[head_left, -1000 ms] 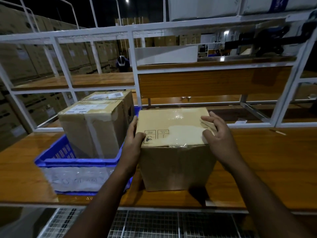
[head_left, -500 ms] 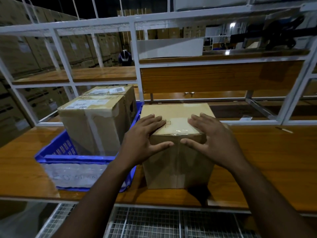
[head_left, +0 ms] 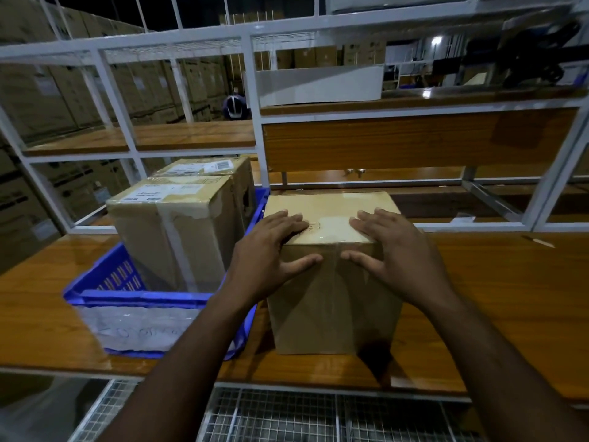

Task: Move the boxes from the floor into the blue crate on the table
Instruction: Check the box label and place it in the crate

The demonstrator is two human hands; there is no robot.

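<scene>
Both hands, left (head_left: 271,253) and right (head_left: 398,253), lie flat with fingers spread.

A glossy wooden worktop (head_left: 497,291) runs across the view inside a white metal frame (head_left: 255,100). A wooden shelf (head_left: 143,138) sits higher at the left, a wood panel (head_left: 398,141) at the right. Wire mesh (head_left: 287,416) lies below the front edge. Behind, tall stacks of cardboard cartons (head_left: 38,90) fill a dim warehouse, with one bright lamp (head_left: 436,40) far off.
</scene>
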